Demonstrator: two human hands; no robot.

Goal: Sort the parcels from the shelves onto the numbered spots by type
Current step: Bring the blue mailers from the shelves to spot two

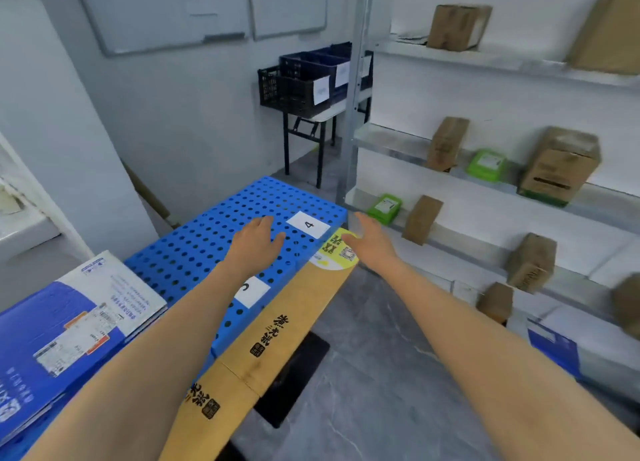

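Observation:
A blue perforated board point(207, 238) lies on cardboard boxes and carries white numbered labels: label 4 point(308, 224) at its far right, another label point(251, 290) partly under my left forearm. My left hand point(254, 244) hovers over the board with fingers apart, holding nothing. My right hand point(370, 240) reaches out empty toward the shelves, just short of a green parcel point(384, 207). A second green parcel point(486, 164) and several brown cardboard parcels point(446, 143) stand on the metal shelves point(398, 145) to the right. Blue-and-white flat envelopes point(79, 322) lie stacked at the board's near left.
Tan printed cartons point(298, 308) support the board along its right edge. Dark crates point(304, 82) sit on a folding table at the back. A shelf upright point(356, 89) stands just beyond my right hand. Grey floor runs between board and shelves. A blue envelope point(554, 349) leans low on the right.

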